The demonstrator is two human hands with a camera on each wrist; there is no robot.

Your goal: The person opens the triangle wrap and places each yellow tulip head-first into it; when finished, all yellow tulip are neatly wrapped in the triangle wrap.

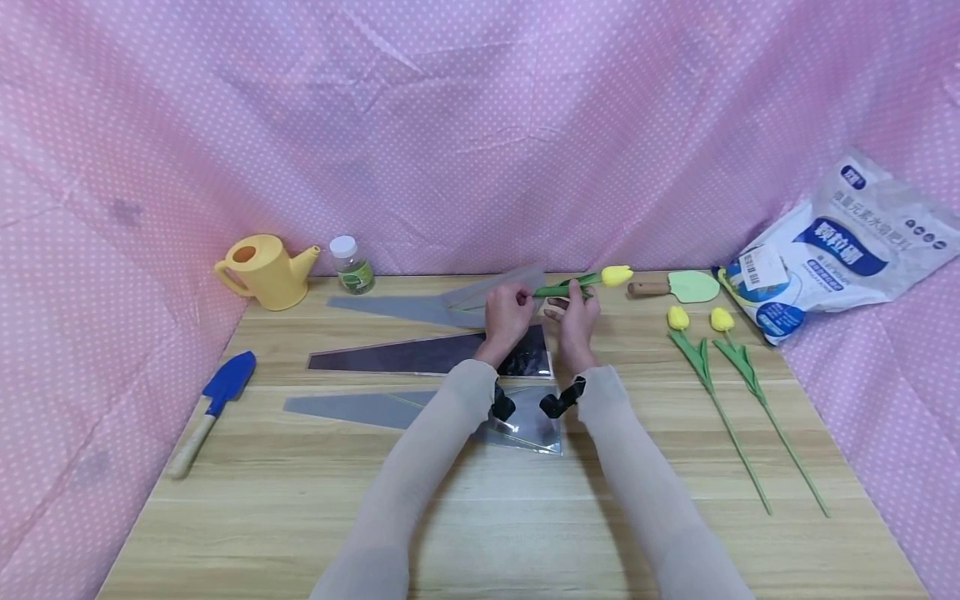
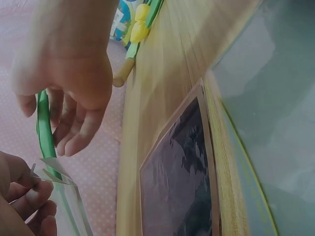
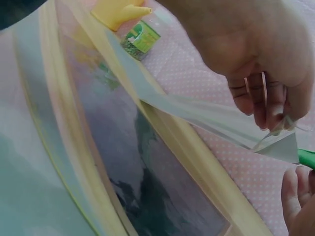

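Note:
In the head view my left hand [image 1: 507,315] pinches the wide mouth of a clear flower sleeve [image 1: 457,304], partly lifted off the table. My right hand [image 1: 577,321] holds a yellow artificial tulip [image 1: 617,276] by its green leaves and stem, the bloom pointing right. The left wrist view shows the green stem [image 2: 47,132] running from the right hand down into the sleeve's opening [image 2: 64,177]. From the right wrist, the sleeve [image 3: 211,120] stretches away behind the left hand's fingertips [image 3: 275,120]. How far the stem reaches inside is hard to see.
Nearer lie a dark sleeve [image 1: 397,356] and another clear sleeve [image 1: 345,408]. Two yellow tulips [image 1: 701,367] [image 1: 738,367] rest at right, by a green trowel [image 1: 692,287] and a fertilizer bag [image 1: 840,242]. At left are a watering can [image 1: 266,275], jar [image 1: 352,267] and blue trowel [image 1: 228,379].

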